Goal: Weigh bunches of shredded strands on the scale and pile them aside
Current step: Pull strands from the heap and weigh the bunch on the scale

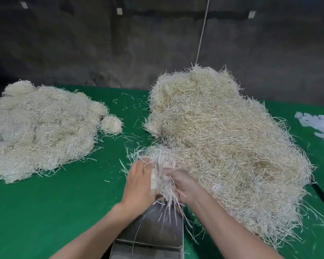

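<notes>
A person's left grip (138,181) and right grip (183,185) clasp a bunch of shredded strands (158,163) between them at lower centre of the frame, fingers curled into the bunch and partly buried in it. The bunch sits just above the grey scale (153,228), loose ends trailing onto its platform. It touches the near edge of the big tan heap (223,131) filling the right half of the green desk (64,206). A paler pile (39,131) lies well apart at left, a small round wad (111,124) just beside it. White scraps (318,126) lie at the right edge.
</notes>
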`<state>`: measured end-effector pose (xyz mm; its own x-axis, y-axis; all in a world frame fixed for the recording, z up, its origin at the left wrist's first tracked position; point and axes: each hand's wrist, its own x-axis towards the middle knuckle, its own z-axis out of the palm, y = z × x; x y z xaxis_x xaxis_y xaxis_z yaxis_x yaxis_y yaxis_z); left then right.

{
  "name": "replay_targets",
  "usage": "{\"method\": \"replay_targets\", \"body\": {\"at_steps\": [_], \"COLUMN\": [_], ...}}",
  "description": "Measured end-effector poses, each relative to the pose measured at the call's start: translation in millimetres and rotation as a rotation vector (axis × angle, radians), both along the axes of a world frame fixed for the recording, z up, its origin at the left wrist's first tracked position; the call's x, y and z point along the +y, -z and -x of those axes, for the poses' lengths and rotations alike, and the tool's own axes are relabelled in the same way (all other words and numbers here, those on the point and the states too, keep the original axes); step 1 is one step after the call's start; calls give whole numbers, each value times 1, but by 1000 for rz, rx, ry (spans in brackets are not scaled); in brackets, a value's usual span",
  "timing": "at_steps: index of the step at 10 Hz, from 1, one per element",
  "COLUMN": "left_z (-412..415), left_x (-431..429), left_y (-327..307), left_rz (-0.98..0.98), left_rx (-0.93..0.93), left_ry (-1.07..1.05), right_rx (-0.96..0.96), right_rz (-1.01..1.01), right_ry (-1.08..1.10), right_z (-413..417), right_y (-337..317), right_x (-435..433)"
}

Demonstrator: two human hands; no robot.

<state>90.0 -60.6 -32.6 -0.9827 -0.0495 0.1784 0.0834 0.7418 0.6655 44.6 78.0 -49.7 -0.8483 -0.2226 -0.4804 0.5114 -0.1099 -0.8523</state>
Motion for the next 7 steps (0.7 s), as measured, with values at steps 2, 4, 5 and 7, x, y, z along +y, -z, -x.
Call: {"method": "replay_targets", "body": {"at_steps": [2, 4, 5, 7], "left_z": [-21, -16, -21, -23], "left_x": [-42, -55, -50, -43], "left_y": [14, 16, 29, 36], "left_rz": [-362, -223, -178, -29], "left_rx": [145, -286, -241, -312], "left_ry": [-81, 147, 120, 80], "right_rx": [69, -9, 184, 538], "right_rz": [-273, -200, -515, -1064], "right_ry": [-80, -26, -68, -234], "right_z": [-36, -52, -55, -67], "right_y": [3, 17, 21, 22], "right_x": [2, -5, 0, 3]}}
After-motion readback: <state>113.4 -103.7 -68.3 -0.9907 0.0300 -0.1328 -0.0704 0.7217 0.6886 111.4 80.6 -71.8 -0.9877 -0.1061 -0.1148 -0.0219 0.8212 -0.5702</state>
